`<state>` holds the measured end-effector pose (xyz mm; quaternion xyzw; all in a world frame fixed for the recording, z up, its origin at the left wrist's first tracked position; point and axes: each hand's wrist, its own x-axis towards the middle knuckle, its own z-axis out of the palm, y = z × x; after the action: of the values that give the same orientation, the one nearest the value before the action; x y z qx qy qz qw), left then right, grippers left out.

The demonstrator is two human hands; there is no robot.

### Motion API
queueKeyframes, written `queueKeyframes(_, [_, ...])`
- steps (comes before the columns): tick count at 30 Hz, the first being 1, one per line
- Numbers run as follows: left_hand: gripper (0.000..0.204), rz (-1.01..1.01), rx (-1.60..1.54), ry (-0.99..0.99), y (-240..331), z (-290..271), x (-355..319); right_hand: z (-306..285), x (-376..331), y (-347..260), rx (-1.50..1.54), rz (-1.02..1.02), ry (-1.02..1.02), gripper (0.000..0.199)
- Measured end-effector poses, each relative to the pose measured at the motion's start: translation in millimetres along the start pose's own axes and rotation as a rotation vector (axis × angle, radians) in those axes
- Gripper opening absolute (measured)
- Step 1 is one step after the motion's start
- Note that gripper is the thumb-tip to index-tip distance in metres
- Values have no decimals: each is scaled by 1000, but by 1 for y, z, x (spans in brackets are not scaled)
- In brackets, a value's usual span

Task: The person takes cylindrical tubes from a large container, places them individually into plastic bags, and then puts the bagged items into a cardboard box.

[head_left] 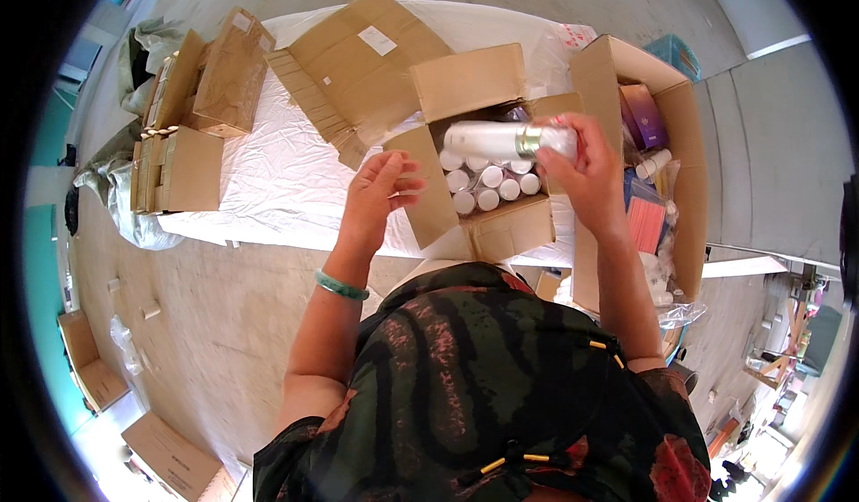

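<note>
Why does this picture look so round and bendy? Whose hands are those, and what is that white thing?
The picture comes from a small camera worn on a person's head, looking down. Its lens sees very wide, so straight edges bend near the rim. The two arms coming up from the bottom belong to that person.

The right hand holds a white bottle with a gold band, lying sideways above an open cardboard box. Inside the box you can see the round white tops of more bottles. The left hand is open beside the box flap and holds nothing; its wrist wears a green bracelet.

The box sits on a table with a white cover. More cardboard boxes lie around it.
</note>
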<state>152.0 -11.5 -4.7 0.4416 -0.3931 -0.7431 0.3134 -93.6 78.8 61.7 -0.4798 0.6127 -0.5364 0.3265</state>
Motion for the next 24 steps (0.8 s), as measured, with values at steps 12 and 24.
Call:
queueKeyframes(12, [23, 27, -120, 95, 1, -27, -13, 78, 51, 66, -494, -184, -251, 31])
queueKeyframes(24, [24, -19, -56, 92, -9, -33, -9, 119, 61, 131, -812, -45, -347, 29])
